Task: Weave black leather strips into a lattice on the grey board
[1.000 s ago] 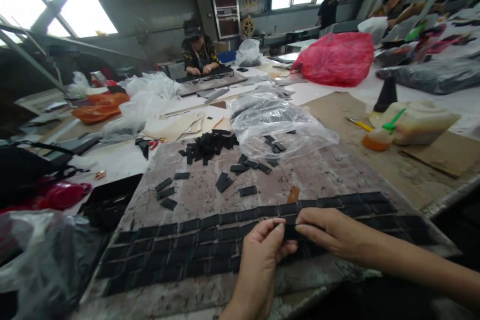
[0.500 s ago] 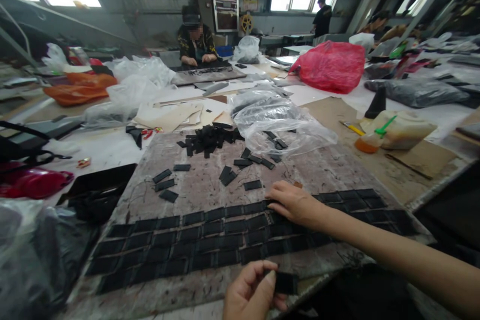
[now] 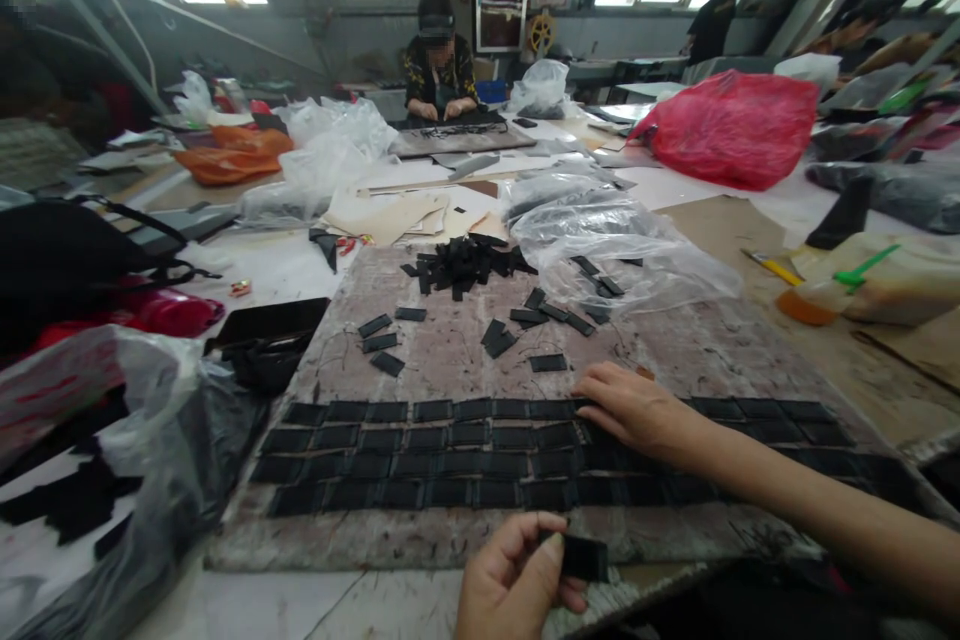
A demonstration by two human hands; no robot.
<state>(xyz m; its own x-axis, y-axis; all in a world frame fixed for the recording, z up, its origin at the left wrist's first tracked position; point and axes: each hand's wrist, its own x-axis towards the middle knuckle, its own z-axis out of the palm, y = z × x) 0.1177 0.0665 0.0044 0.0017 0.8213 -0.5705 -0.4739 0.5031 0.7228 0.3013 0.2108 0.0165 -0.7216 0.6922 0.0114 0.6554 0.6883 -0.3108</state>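
The camera on my head looks down at my left hand (image 3: 514,580), low down by the front edge of the tabletop (image 3: 285,610). Its fingers (image 3: 525,532) are pinched tight on one small black piece (image 3: 586,557). The piece is up in the air, just in front of the board (image 3: 450,355), and it does not touch it.

My right hand (image 3: 637,412) lies flat with its fingers loose and spread out, and it holds nothing. It rests on the rows of black pieces (image 3: 435,450). There are three rows on the board, and the pieces lie side by side, edge to edge.

To do this well, I think I should hold the piece by one end only, so the other end is free to go down first. Its edge should sit flat and straight against the piece next to it, with no gap and no piece on top of another. My right hand should press softly, so the rows do not slide.

Some loose pieces (image 3: 379,345) lie farther up the board. Behind them is a black pile (image 3: 465,265), just beside a clear bag (image 3: 622,250).
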